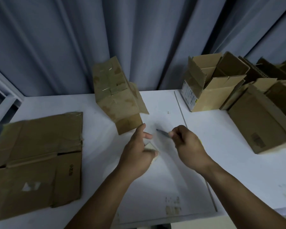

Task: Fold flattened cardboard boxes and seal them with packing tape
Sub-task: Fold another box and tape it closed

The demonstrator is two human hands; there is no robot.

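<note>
While both hands sit over the middle of the white tabletop (221, 162), neither touches a box. Left hand (139, 156): thumb and palm pinch a small pale object (150, 146), too blurred to name; the other fingers are fairly straight and point toward the taped box. Right hand (186, 142): fingers curled round a thin dark tool (163, 133), its tip pointing left toward the left hand, with a bit of yellow showing at the hand's outer edge. Can't tell if it is a knife or a pen.

Taped box (117, 96): folded up, lying tilted on the tabletop just behind the left hand, clear tape strips across its upper face, one loose flap sticking out on its right side. Its near corner is close to the left fingertips but apart from them.

Flattened cardboard (40, 154): lying flat at the left of the tabletop, well apart from the hands, a pale torn patch near its front.

Open boxes (210, 85): upright at the far right, flaps up, packed side by side, one with a printed label on its side. Closed box (261, 123) lies in front of them.

Grey-blue curtain (73, 38) hangs behind the tabletop.
</note>
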